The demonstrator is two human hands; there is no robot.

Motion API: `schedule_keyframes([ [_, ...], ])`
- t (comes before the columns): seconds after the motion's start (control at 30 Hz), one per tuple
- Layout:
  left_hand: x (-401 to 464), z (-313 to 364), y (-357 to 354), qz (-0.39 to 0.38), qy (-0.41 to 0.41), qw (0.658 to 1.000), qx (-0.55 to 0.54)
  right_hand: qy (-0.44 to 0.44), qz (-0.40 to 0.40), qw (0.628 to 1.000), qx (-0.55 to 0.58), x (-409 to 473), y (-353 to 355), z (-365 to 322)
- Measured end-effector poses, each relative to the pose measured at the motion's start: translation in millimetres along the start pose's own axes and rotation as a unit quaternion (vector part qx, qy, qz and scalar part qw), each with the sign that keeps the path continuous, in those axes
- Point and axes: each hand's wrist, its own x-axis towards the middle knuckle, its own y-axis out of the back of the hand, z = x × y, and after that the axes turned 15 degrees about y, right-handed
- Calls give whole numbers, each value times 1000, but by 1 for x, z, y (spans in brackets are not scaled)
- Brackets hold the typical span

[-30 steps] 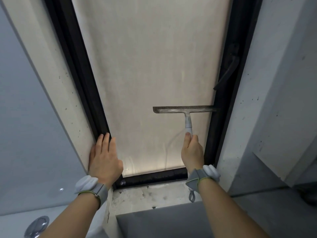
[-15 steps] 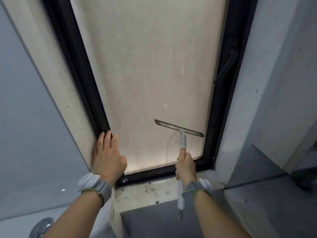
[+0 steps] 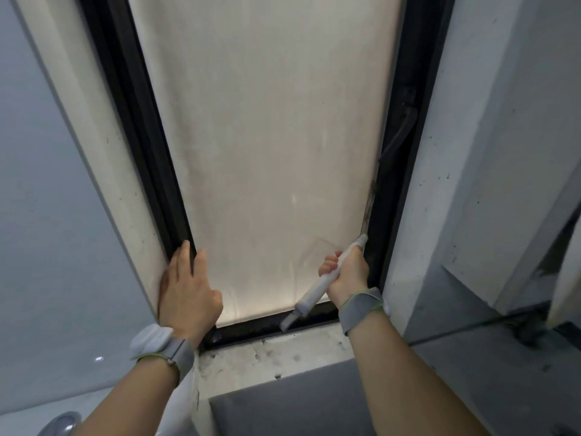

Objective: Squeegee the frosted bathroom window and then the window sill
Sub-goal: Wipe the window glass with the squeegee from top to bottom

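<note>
A single head-worn, wide-angle view is given, aimed forward and close at the frosted window [image 3: 267, 136], which fills the frame's centre. The window sill [image 3: 270, 354] is seen at lower centre, both forearms entering from the bottom edge.

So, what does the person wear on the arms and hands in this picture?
Both forearms are bare, with no sleeves, and the hands have no gloves. The left hand has a grey fabric strap with a thin green edge at the wrist, carrying a rounded white device. The right hand has the same kind of grey strap with a green edge; only a small white part shows at its side.
</note>
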Motion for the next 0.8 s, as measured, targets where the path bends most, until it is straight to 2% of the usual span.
schedule_keyframes([
  [0.3,2,1,-13,21,3,999,30,-5,-1,1000,0,29,21,-3],
  [0.8,4,-4,-11,24,-6,1000,19,9,-14,1000,-18,3,-7,22],
])
